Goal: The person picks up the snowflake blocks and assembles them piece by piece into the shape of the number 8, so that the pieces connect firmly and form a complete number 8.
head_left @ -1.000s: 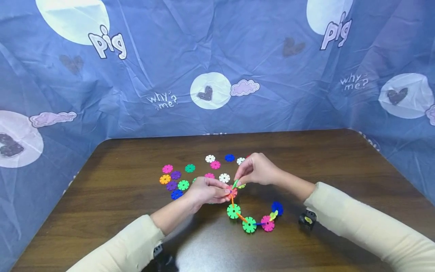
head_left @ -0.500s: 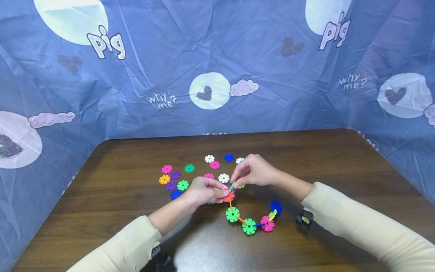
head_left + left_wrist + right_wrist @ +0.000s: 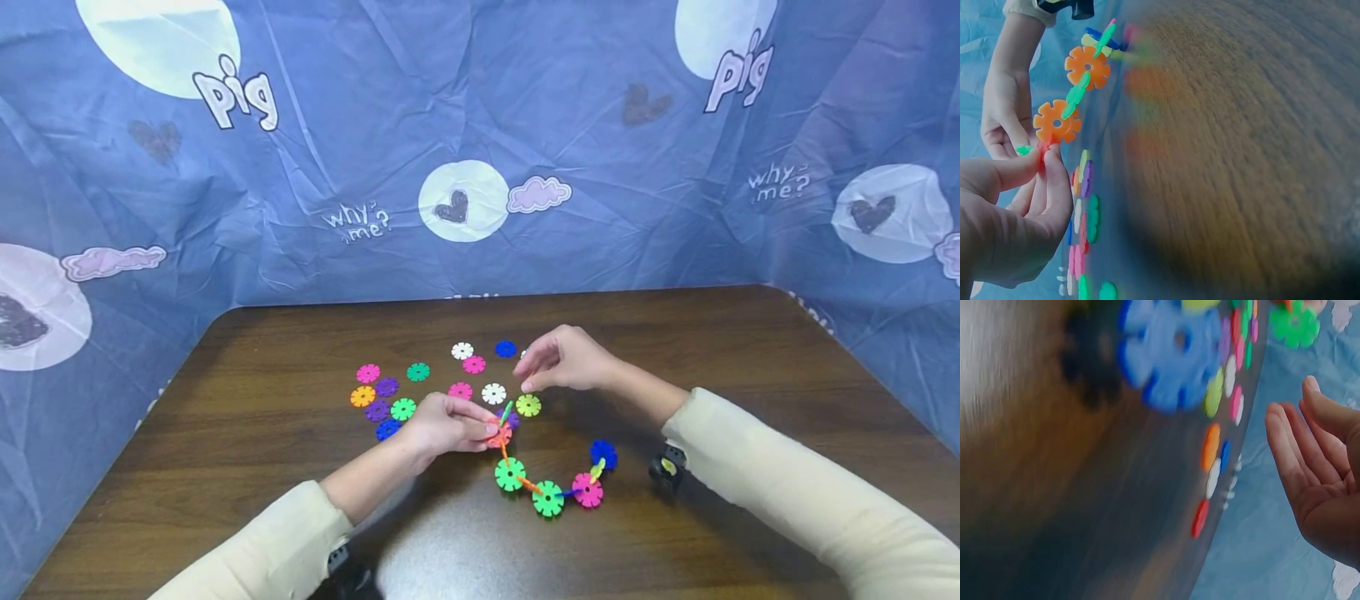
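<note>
My left hand (image 3: pixel 446 427) pinches a coral-red snowflake disc (image 3: pixel 498 434) between thumb and fingers. This disc ends a curved chain of slotted plastic discs, held up over the table. Away from it run an orange link (image 3: pixel 503 453), a green disc (image 3: pixel 510 474), another green disc (image 3: pixel 548 499), a pink disc (image 3: pixel 587 490) and a blue disc (image 3: pixel 603 455) at the far end. A bright green disc (image 3: pixel 506 412), seen edge-on, stands up from the coral-red one. My right hand (image 3: pixel 572 360) is just above and right of it, fingers loosely bent around nothing.
Loose discs lie flat beyond the hands, among them a yellow-green disc (image 3: pixel 528 406), a white disc (image 3: pixel 493 393) and an orange disc (image 3: pixel 363 396). The brown wooden table (image 3: pixel 675 333) ends at a blue printed cloth (image 3: pixel 600 250) behind.
My right hand has let go of the bright green disc and drawn up and back, uncovering the yellow-green disc. The left hand and the chain have shifted slightly left.
</note>
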